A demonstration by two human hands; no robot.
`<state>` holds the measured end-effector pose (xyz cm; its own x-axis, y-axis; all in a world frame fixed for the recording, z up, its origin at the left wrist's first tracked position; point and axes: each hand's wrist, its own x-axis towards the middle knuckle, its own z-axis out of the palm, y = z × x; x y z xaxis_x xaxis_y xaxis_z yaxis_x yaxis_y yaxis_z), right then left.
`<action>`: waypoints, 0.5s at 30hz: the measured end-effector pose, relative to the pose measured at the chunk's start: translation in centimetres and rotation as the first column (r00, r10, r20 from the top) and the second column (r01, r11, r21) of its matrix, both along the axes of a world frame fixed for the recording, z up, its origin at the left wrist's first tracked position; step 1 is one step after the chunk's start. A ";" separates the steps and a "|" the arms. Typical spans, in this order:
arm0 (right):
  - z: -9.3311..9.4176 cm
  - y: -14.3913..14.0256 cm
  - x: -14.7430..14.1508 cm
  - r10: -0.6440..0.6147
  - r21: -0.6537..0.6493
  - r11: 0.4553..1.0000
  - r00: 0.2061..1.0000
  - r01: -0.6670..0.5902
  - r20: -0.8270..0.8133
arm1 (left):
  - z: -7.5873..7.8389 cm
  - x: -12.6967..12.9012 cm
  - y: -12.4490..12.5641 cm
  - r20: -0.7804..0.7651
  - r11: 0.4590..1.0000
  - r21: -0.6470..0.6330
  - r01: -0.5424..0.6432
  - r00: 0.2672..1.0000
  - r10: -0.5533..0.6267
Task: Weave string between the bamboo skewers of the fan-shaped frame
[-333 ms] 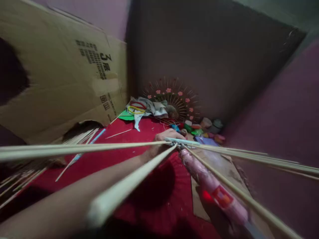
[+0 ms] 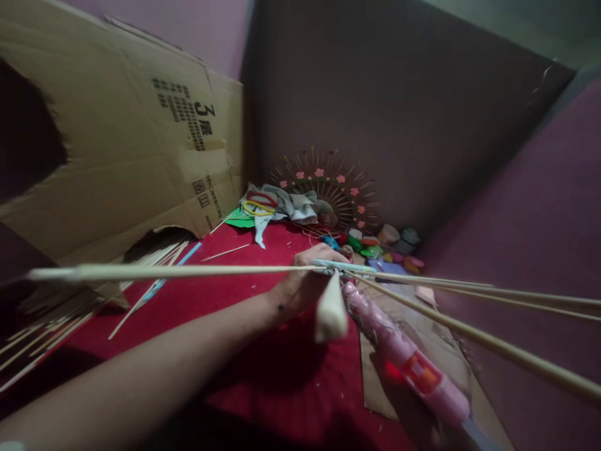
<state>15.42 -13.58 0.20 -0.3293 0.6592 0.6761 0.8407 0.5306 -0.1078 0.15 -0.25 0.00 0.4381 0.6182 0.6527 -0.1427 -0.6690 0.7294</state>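
Sticks (image 2: 331,316) meet just beyond the glue gun (image 2: 404,351), apparently grasped by your left hand (image 2: 300,285); right hand's grip can't be told. Bumping the gun could skew them.

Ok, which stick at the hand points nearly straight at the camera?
The foreshortened middle stick, its blunt end facing the lens; the others stretch out sideways.
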 end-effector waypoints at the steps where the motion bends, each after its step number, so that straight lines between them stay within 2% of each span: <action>1: 0.1 -0.2 0.1 -0.015 0.015 1.000 1.000 0.015 0.026 | 0.2 0.0 -0.2 -0.008 1.000 0.003 -0.013 1.000 0.013; 5: 0.6 -0.5 0.2 -0.048 0.054 0.998 0.996 0.044 0.073 | 0.6 0.1 -0.5 -0.009 1.000 0.019 -0.022 1.000 0.022; 10: 1.2 -0.5 0.1 -0.075 0.057 0.996 0.993 0.070 0.089 | 0.3 0.2 -0.2 -0.029 0.996 0.083 -0.044 0.998 0.047; 15: 1.5 -0.6 -0.2 -0.109 0.035 0.994 0.986 0.106 0.124 | 0.2 0.3 -0.1 -0.035 0.996 0.059 -0.065 0.997 0.067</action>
